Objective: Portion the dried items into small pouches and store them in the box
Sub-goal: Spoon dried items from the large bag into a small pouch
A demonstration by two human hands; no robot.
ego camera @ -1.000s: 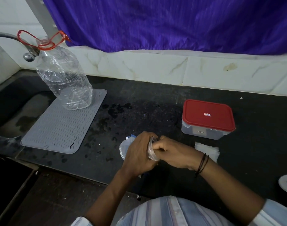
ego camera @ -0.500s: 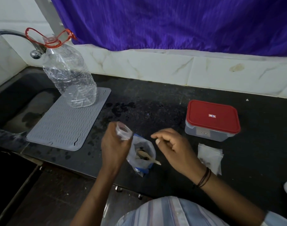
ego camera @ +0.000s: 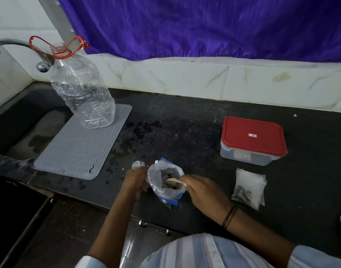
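Since half a second ago the right hand (ego camera: 202, 190) has moved in to the bag (ego camera: 165, 182), and its grip now pinches the wooden scoop (ego camera: 172, 181) at the bag's mouth. Nearer the worktop's (ego camera: 185, 120) front edge, the left hand (ego camera: 135, 180) grips one small empty pouch (ego camera: 137, 164) beside the bag, fingers curled round it. That bag is one clear plastic sack with blue trim, open-topped, dark dried bits inside. Right of the right hand lies a small stack of clear pouches (ego camera: 250, 187), the top one holding dark bits; how many are stacked is unclear. Beyond them stands one box (ego camera: 253, 141), red lid on. Bare worktop spreads between bag and box. Far left, one clear bottle (ego camera: 81, 91) stands on one grey mat (ego camera: 82, 149) by the sink (ego camera: 20, 128).
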